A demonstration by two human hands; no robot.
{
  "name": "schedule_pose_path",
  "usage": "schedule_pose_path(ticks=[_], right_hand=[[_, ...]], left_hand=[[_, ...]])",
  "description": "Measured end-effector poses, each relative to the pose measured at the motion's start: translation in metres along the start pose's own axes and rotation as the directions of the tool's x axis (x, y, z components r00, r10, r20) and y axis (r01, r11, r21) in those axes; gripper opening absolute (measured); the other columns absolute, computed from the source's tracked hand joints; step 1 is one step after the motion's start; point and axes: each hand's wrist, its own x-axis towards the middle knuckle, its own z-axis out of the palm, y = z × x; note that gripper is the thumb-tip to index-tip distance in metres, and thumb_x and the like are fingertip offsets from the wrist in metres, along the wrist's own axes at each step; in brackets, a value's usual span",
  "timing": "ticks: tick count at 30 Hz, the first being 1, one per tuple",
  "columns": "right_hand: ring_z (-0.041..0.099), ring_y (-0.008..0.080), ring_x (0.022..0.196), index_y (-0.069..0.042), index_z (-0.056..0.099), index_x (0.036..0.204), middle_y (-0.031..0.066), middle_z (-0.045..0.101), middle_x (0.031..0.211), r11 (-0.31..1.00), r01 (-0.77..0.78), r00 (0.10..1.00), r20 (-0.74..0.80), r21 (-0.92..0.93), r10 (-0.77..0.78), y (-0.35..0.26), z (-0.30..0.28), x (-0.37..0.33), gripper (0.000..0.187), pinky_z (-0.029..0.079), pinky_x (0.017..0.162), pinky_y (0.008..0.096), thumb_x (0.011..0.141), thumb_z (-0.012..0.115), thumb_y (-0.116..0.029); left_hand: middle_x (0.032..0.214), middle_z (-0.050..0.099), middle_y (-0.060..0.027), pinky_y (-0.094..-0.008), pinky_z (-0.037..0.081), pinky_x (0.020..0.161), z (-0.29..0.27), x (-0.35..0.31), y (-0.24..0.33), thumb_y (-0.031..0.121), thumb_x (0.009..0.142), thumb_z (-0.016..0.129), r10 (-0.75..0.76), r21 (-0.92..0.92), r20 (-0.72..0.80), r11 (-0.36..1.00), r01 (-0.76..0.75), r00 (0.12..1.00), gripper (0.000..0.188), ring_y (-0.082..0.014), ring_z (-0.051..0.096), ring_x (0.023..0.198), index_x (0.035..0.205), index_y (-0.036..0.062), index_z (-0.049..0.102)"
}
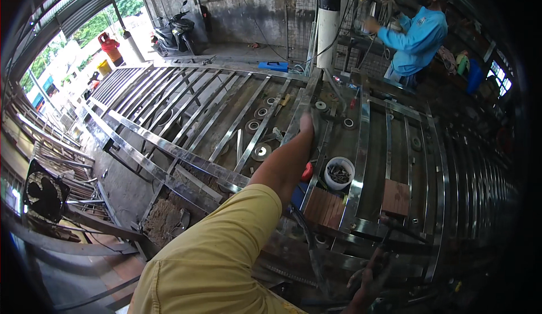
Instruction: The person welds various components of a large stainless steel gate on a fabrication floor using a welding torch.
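Note:
My left arm, in a yellow sleeve, reaches forward over the metal frame [234,179]. My left hand [313,124] is at a shiny square steel tube [304,102] near the middle; its fingers are too dark and turned away to read. Low on the right, in shadow, is my right hand [370,273], its fingers curled. A dark, thin-handled tool [387,236] rises from it, its kind unclear. Between the hands are a white bucket [337,186] of small metal pieces and a wooden block [324,208]. Another wooden block [396,196] lies ahead of my right hand.
Several grinding discs [261,152] lie about the frame, with a blue toolbox [273,66] at its far edge. Beyond stands a tall gas cylinder [328,31]. A person in a blue shirt [415,40] works at the far right. A fan [45,192] stands left; a motorbike [174,34] is parked behind.

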Motion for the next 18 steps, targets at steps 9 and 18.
schedule_pose_path(ticks=[9,18], right_hand=[[0.051,0.0231,0.095,-0.019,0.010,0.158,0.0097,0.055,0.114,0.984,-0.160,0.987,-0.004,-0.078,0.160,-0.014,-0.018,-0.018,0.075,0.047,0.077,0.0478,0.099,0.057,-0.019],[0.053,0.0184,0.058,0.003,0.033,0.142,0.0156,0.061,0.102,0.998,0.062,0.977,0.204,-0.002,-0.061,-0.022,-0.002,-0.008,0.055,0.049,0.051,0.0307,0.092,0.057,0.002]], left_hand=[[0.112,0.068,-0.0179,-0.0476,0.054,0.086,0.141,-0.196,0.115,0.042,0.092,0.056,-0.145,-0.029,0.478,0.983,0.181,0.866,0.048,-0.0346,0.068,0.097,0.118,0.0025,0.066],[0.127,0.065,-0.0193,-0.0444,0.050,0.099,0.075,-0.177,0.046,0.045,0.093,0.053,-0.240,0.675,0.517,0.704,-0.219,0.822,0.050,-0.0361,0.063,0.116,0.127,0.0104,0.065]])
